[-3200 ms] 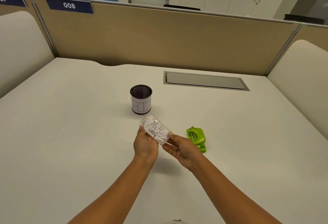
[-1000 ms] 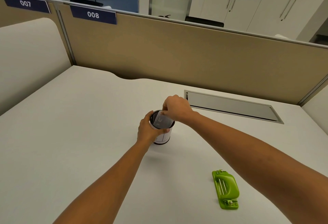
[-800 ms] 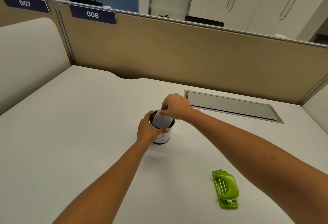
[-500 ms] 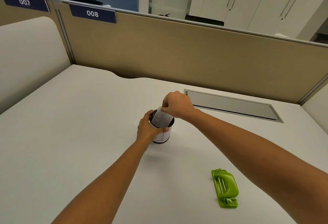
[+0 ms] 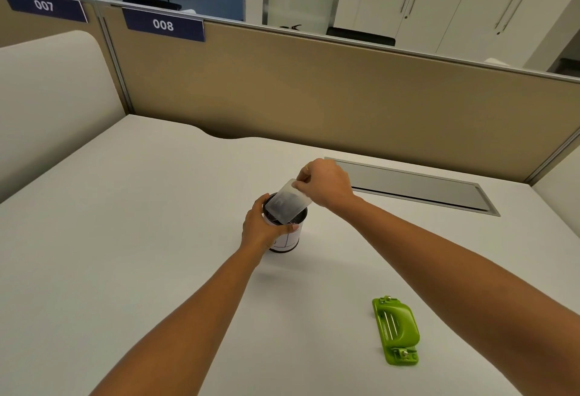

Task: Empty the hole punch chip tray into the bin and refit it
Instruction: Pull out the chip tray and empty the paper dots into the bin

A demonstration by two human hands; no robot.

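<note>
A small black mesh bin (image 5: 290, 237) with a white paper label stands mid-desk. My left hand (image 5: 262, 228) wraps around its left side and rim. My right hand (image 5: 324, 185) pinches the top end of the clear plastic chip tray (image 5: 287, 202), which is tilted steeply with its lower end over the bin's mouth. I see no chips in the tray. The green hole punch (image 5: 396, 330) lies without its tray on the desk at the near right, apart from both hands.
The white desk (image 5: 125, 238) is bounded by a tan partition (image 5: 314, 87) at the back and cream side panels. A grey cable flap (image 5: 417, 186) sits flush in the desk behind my right hand.
Since 3.2 s ago the tray, then full of white chips, went from in front of me to over the bin. In the last second my right hand lifted the tilted tray slightly.
</note>
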